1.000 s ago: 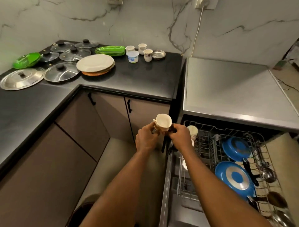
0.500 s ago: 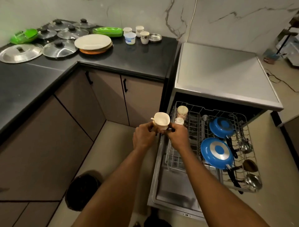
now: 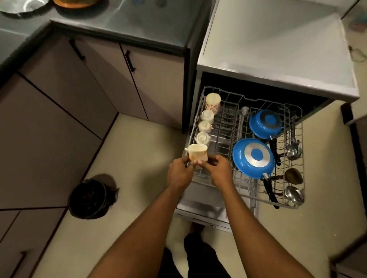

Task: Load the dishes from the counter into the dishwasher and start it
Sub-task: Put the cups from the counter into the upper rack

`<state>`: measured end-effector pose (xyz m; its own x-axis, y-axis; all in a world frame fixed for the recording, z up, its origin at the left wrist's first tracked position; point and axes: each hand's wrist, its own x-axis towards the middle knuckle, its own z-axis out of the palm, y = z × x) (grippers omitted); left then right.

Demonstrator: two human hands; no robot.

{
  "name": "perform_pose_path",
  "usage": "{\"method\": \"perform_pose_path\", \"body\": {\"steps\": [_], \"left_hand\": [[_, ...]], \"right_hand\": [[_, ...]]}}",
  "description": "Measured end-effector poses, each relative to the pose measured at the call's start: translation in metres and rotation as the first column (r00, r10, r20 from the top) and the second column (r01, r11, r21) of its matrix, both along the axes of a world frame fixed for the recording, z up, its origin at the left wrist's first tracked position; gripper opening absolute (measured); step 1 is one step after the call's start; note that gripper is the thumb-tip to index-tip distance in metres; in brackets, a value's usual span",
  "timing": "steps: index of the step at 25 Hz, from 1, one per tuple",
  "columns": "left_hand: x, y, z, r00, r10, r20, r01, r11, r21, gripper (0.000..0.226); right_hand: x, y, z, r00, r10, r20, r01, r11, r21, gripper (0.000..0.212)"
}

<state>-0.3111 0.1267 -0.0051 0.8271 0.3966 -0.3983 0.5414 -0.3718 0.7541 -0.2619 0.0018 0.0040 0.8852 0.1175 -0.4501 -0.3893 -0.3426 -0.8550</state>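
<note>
Both of my hands hold one cream cup [image 3: 197,152] upright over the near left corner of the pulled-out dishwasher rack [image 3: 246,195]. My left hand [image 3: 179,174] pinches its left side near the handle. My right hand [image 3: 216,171] grips its right side. Several upturned cups [image 3: 206,121] stand in a row along the rack's left edge, just beyond the held cup. Two blue pans [image 3: 255,156] lie face down in the middle of the rack. Ladles and spoons [image 3: 294,150] lie along its right side.
The dishwasher's grey top [image 3: 278,49] is to the upper right and its open door [image 3: 202,210] is under the rack. A black bin [image 3: 90,198] stands on the floor to the left. The dark counter [image 3: 119,21] with a steel lid [image 3: 23,6] and plates [image 3: 77,2] runs along the top.
My head has tilted down and I have moved closer to the dishwasher. The cup in both hands now hangs over the rack's near left corner, behind the row of cups.
</note>
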Motion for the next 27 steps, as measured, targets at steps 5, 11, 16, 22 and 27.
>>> {"method": "perform_pose_path", "body": {"steps": [5,11,16,22,27], "left_hand": [[0.033,-0.033,-0.058,0.997,-0.003,-0.083,0.008,0.998,0.055,0.04],[0.075,-0.058,-0.132,0.98,0.176,-0.087,-0.183,0.98,-0.074,0.048],[0.096,-0.068,-0.17,0.923,0.337,-0.185,-0.359,0.928,-0.103,0.04],[0.107,-0.071,-0.18,0.786,0.549,-0.283,-0.613,0.752,-0.242,0.034],[0.116,-0.072,-0.177,0.629,0.699,-0.341,-0.775,0.529,-0.346,0.017]], "right_hand": [[0.028,-0.016,-0.077,0.996,-0.028,-0.087,0.026,0.999,-0.023,0.036],[0.077,-0.018,-0.141,0.967,-0.029,-0.254,0.004,0.995,-0.099,0.024],[0.1,-0.018,-0.162,0.961,0.014,-0.277,-0.055,0.989,-0.139,0.019],[0.109,-0.015,-0.174,0.968,0.079,-0.237,-0.134,0.965,-0.226,0.017],[0.117,-0.004,-0.172,0.972,0.072,-0.225,-0.135,0.95,-0.281,0.021]]}}
